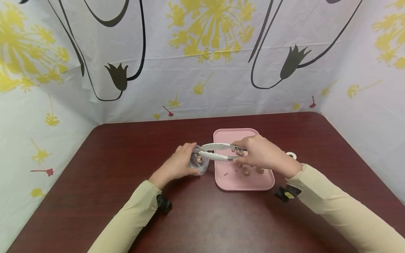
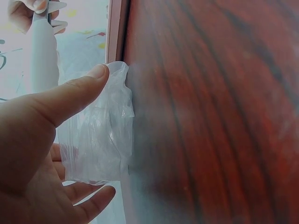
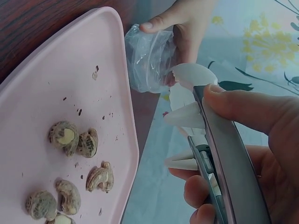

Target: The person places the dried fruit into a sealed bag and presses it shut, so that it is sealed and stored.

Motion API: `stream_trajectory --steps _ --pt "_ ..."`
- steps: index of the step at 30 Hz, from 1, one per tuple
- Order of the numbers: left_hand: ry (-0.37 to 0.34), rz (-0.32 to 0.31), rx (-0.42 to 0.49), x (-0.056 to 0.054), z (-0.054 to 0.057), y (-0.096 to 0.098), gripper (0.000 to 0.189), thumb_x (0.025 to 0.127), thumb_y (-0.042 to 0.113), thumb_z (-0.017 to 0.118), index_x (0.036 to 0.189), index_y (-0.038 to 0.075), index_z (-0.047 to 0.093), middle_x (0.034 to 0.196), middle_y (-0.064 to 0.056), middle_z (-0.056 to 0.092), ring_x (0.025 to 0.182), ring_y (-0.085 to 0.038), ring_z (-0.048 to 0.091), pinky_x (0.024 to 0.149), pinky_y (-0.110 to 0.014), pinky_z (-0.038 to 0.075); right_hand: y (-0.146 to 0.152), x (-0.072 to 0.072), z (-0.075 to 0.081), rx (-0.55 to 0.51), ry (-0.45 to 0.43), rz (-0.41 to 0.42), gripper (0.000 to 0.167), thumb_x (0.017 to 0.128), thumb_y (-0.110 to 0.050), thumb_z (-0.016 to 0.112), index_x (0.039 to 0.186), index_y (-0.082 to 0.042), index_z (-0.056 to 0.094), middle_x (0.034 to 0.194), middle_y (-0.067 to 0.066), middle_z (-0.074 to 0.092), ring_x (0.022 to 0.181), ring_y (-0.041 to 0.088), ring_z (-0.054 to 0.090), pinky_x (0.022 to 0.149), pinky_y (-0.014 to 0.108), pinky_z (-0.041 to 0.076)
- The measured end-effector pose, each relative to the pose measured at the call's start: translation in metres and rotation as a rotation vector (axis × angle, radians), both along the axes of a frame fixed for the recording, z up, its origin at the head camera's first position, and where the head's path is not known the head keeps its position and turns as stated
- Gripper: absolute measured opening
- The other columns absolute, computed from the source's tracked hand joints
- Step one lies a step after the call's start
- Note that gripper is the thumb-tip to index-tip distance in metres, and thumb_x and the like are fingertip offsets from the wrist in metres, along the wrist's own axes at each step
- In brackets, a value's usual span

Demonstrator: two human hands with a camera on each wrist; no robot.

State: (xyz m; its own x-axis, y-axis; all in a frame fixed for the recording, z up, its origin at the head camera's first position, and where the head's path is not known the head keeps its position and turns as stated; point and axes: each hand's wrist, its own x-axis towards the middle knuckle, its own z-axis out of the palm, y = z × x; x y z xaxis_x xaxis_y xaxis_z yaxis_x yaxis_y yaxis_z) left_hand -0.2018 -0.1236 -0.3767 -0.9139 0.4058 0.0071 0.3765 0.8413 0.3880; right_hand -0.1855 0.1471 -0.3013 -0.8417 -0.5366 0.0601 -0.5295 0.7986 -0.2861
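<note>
My left hand [image 1: 177,163] holds a clear plastic bag [image 1: 203,167] upright on the table, its thumb on one side and fingers round the other. A brownish piece shows in the bag in the head view. My right hand [image 1: 262,153] grips metal tongs [image 3: 229,154] with white scalloped tips. Those tips reach over the bag's mouth, and what lies between them is hidden. Beneath the right hand lies a pink tray [image 1: 227,183]. On it are several cashews [image 3: 68,197] with brown skins, plus small dark flakes.
The dark red wooden table [image 1: 142,147] carries the tray and the bag. A white ring end [image 1: 291,155] of the tongs sticks out behind the right hand. White cloth [image 1: 177,70] with yellow and grey flowers hangs along the back and sides.
</note>
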Motion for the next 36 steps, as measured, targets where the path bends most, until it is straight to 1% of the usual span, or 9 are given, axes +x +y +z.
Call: stream_trajectory --steps 4,6,10,14,17,20,22,29,36 --pt "0.007 -0.001 0.002 0.0 -0.001 0.0 0.102 0.067 0.037 0.086 0.146 0.003 0.032 0.14 -0.012 0.044 0.124 -0.03 0.042 0.102 -0.043 0.04 0.004 0.0 0.0 -0.002 -0.018 -0.016 0.032 0.075 -0.03 0.08 0.103 -0.02 0.069 0.075 -0.004 0.06 0.061 0.009 0.051 0.061 0.028 0.043" --pt "0.006 -0.001 0.001 0.0 -0.001 -0.001 0.102 0.067 0.038 0.086 0.146 0.003 0.032 0.14 -0.012 0.044 0.124 -0.03 0.042 0.102 -0.043 0.041 0.007 0.001 0.0 0.003 -0.007 -0.021 0.033 0.075 -0.031 0.079 0.105 -0.019 0.07 0.075 -0.004 0.06 0.061 0.009 0.051 0.061 0.028 0.043" --pt "0.012 -0.006 0.002 0.0 -0.001 0.0 0.102 0.067 0.038 0.087 0.146 0.003 0.032 0.139 -0.012 0.045 0.123 -0.03 0.043 0.101 -0.043 0.042 0.015 0.002 0.0 0.018 0.032 -0.039 0.045 0.074 -0.033 0.079 0.114 -0.014 0.07 0.079 -0.001 0.065 0.062 0.01 0.05 0.06 0.028 0.044" --pt "0.026 -0.013 0.001 0.001 -0.001 0.0 0.101 0.066 0.037 0.087 0.145 0.003 0.033 0.139 -0.013 0.045 0.123 -0.031 0.043 0.101 -0.044 0.041 0.023 0.003 0.0 0.024 0.015 -0.065 0.053 0.073 -0.033 0.08 0.119 -0.009 0.068 0.084 0.003 0.07 0.063 0.01 0.051 0.058 0.027 0.043" --pt "0.027 -0.016 -0.004 0.001 0.0 0.0 0.101 0.066 0.037 0.087 0.145 0.002 0.033 0.139 -0.014 0.045 0.123 -0.031 0.043 0.101 -0.044 0.041 0.029 0.004 0.0 0.023 -0.011 -0.076 0.05 0.074 -0.032 0.079 0.117 -0.01 0.069 0.085 0.002 0.071 0.065 0.01 0.054 0.059 0.029 0.045" --pt "0.033 -0.018 -0.009 0.001 0.0 -0.001 0.102 0.066 0.037 0.087 0.145 0.002 0.033 0.138 -0.014 0.045 0.122 -0.031 0.043 0.101 -0.043 0.041 0.035 0.005 -0.001 0.025 -0.01 -0.079 0.046 0.074 -0.033 0.079 0.114 -0.011 0.07 0.087 0.0 0.071 0.07 0.01 0.057 0.063 0.032 0.048" --pt "0.037 -0.019 -0.013 0.001 -0.001 -0.001 0.101 0.066 0.038 0.087 0.144 0.002 0.033 0.138 -0.014 0.045 0.122 -0.031 0.043 0.101 -0.043 0.042 0.039 0.006 -0.001 0.027 -0.011 -0.093 0.046 0.074 -0.034 0.079 0.113 -0.011 0.07 0.085 -0.001 0.07 0.071 0.011 0.057 0.063 0.032 0.047" --pt "0.039 -0.022 -0.012 0.001 -0.001 -0.001 0.101 0.066 0.037 0.087 0.144 0.002 0.034 0.138 -0.014 0.045 0.122 -0.031 0.043 0.101 -0.043 0.042 0.052 0.009 -0.003 0.041 0.005 -0.114 0.045 0.074 -0.035 0.078 0.111 -0.011 0.07 0.07 -0.005 0.056 0.063 0.012 0.046 0.055 0.027 0.038" --pt "0.035 -0.019 -0.013 0.001 0.0 0.0 0.101 0.066 0.038 0.087 0.144 0.002 0.034 0.139 -0.013 0.045 0.122 -0.03 0.043 0.101 -0.043 0.042 0.065 0.01 -0.004 0.048 0.048 -0.131 0.036 0.074 -0.032 0.077 0.105 -0.015 0.071 0.066 -0.005 0.05 0.061 0.011 0.044 0.054 0.028 0.036"
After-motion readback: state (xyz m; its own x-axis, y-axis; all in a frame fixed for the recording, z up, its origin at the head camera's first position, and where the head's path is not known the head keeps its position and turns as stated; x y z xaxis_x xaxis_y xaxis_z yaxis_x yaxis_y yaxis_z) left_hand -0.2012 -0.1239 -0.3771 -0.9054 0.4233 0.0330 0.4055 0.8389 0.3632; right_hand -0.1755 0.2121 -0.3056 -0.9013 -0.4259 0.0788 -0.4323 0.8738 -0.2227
